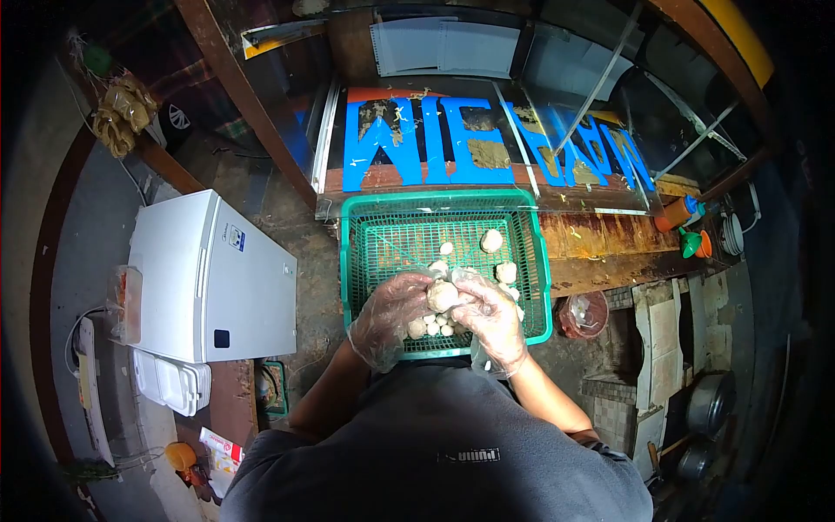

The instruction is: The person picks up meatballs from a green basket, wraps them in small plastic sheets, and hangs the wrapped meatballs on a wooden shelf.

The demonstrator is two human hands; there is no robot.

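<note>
Both of my hands are in clear plastic gloves above the green basket (350, 261). Between their fingertips is a large pale, lumpy meatball (442, 297). My left hand (393, 306) is closed on its left side, and my right hand (490, 315) grips it from the right. Below them in the basket lie several small meatballs (432, 326), partly covered by the hands. Further large ones, such as a meatball (491, 241) at the back right and a second meatball (506, 272) nearer my right hand, rest on the basket's mesh floor.
Behind the basket stands a glass display case with blue lettering (470, 143). A white chest freezer (209, 278) is at the left, with white foam boxes (172, 383) in front. To the right are a wooden bench (609, 248), a reddish bucket (583, 315) and metal pots (711, 402).
</note>
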